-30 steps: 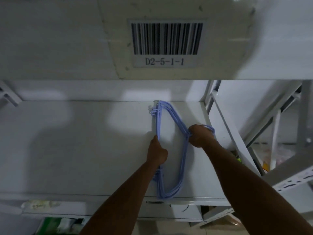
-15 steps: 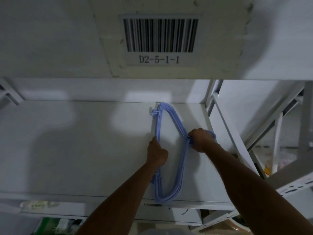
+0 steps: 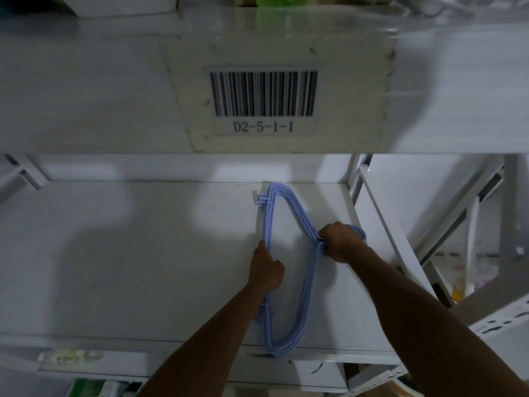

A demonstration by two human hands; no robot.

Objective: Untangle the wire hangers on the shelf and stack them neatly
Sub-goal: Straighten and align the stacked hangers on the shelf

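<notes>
A bundle of several light-blue wire hangers (image 3: 289, 207) lies flat on the white shelf (image 3: 128, 253), toward its right side, stacked together with the hooks pointing right. My left hand (image 3: 264, 267) grips the long straight bottom bars at the bundle's left side. My right hand (image 3: 342, 242) is curled round the necks and hooks at the bundle's right corner. The near end of the bundle reaches the shelf's front edge.
The shelf above carries a barcode label (image 3: 263, 101) reading D2-5-1-1 on its front edge. A white upright and diagonal braces (image 3: 380, 224) stand close to the right of the hangers. Green packaging (image 3: 91, 388) shows on the level below.
Both hands keep the same hold on the hangers. The view has tilted, so the shelf and label sit lower in the frame; the bundle has barely shifted.
</notes>
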